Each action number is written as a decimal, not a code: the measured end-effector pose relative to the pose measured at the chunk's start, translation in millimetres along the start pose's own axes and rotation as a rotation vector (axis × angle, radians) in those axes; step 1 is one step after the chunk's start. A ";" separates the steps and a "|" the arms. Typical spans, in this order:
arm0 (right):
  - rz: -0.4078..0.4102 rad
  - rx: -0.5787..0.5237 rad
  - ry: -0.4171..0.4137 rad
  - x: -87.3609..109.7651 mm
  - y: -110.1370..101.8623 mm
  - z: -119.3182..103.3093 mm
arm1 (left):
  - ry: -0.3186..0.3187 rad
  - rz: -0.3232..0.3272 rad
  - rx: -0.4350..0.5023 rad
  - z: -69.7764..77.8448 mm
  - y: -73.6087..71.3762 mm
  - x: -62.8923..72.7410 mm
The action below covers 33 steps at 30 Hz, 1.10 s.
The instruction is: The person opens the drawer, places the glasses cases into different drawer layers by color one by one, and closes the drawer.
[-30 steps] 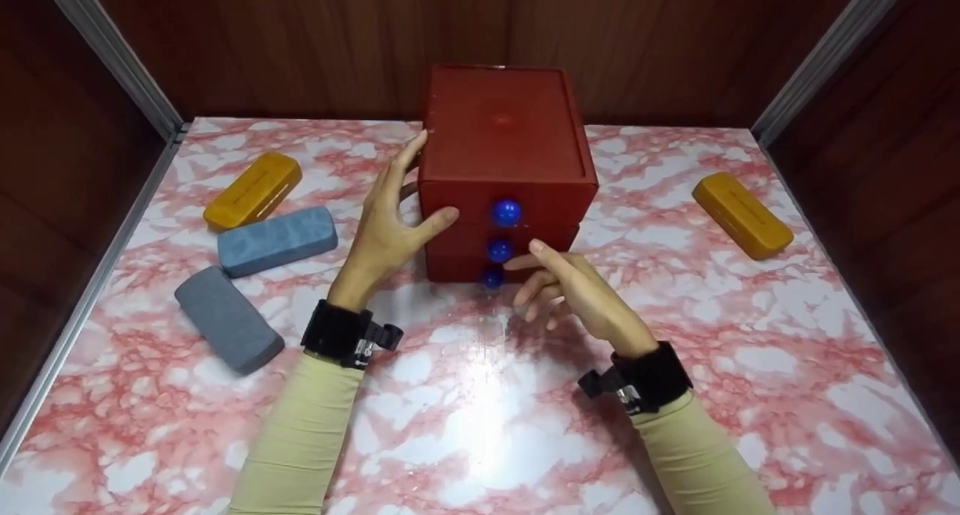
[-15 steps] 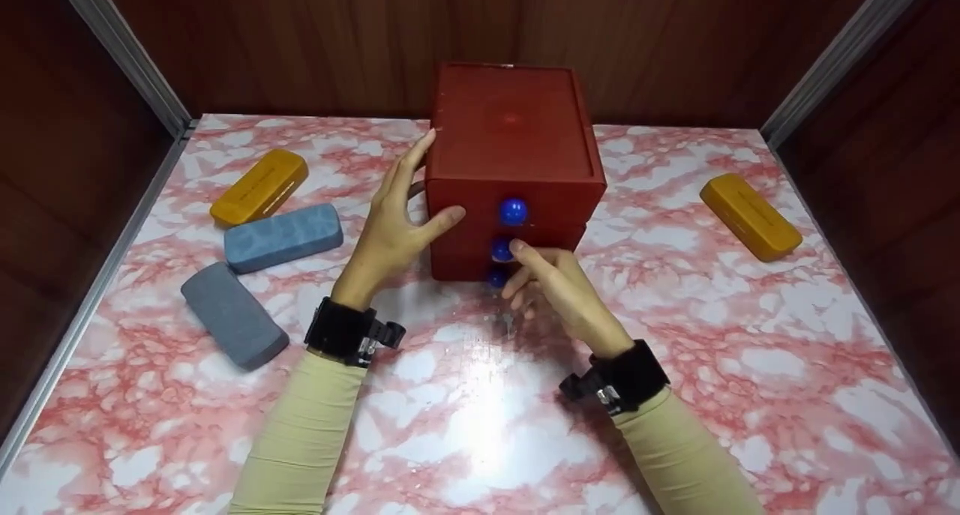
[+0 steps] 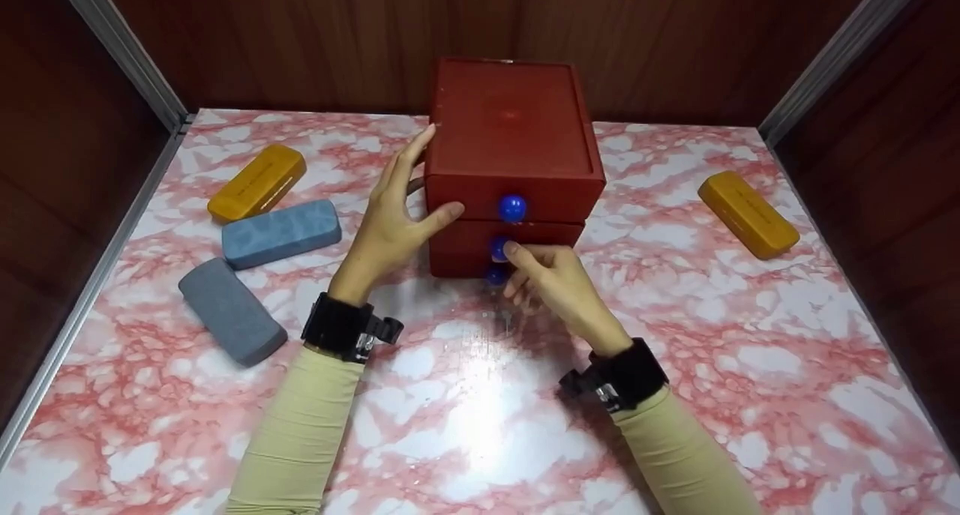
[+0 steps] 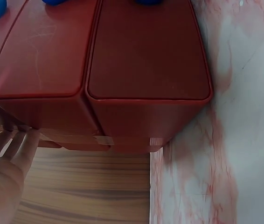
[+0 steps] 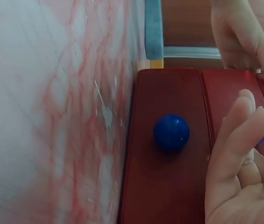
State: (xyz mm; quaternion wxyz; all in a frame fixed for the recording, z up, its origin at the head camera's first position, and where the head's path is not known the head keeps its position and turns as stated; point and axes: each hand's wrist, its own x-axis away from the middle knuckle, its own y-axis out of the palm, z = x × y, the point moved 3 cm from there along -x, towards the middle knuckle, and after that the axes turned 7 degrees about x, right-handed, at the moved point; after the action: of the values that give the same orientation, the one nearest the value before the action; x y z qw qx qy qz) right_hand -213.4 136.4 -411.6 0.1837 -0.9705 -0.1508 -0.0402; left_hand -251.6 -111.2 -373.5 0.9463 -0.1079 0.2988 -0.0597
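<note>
A red three-drawer unit (image 3: 517,118) stands at the back middle of the table, with one round blue knob on each drawer. My left hand (image 3: 386,226) rests against its left side with straight fingers, the thumb on the front near the top drawer's lower edge. In the left wrist view, the left fingers (image 4: 27,144) touch the side of the unit. My right hand (image 3: 559,286) pinches the middle blue knob (image 3: 499,248) between thumb and forefinger. Its other fingers are loosely curled beside the bottom blue knob (image 5: 171,133). The top blue knob (image 3: 512,208) is untouched.
At the left lie a yellow case (image 3: 259,183), a light blue case (image 3: 281,234) and a grey case (image 3: 232,311). Another yellow case (image 3: 748,215) lies at the right. Brown wood-grain walls (image 3: 315,43) enclose the marbled table (image 3: 450,455).
My right hand has moved left to the middle knob and taken hold of it. The seam under the top drawer shows more plainly now. The left hand stays against the unit.
</note>
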 end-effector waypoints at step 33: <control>-0.164 0.320 -0.101 15.5 -12.0 -18.1 | -0.019 0.006 0.003 1.2 -0.7 -1.0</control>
State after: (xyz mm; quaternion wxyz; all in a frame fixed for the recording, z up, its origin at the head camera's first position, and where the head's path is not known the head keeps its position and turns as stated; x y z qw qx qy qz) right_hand -202.8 144.7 -388.5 0.3241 -0.9141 -0.2428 0.0185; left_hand -251.7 -111.5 -371.8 0.9494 -0.1061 0.2901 -0.0565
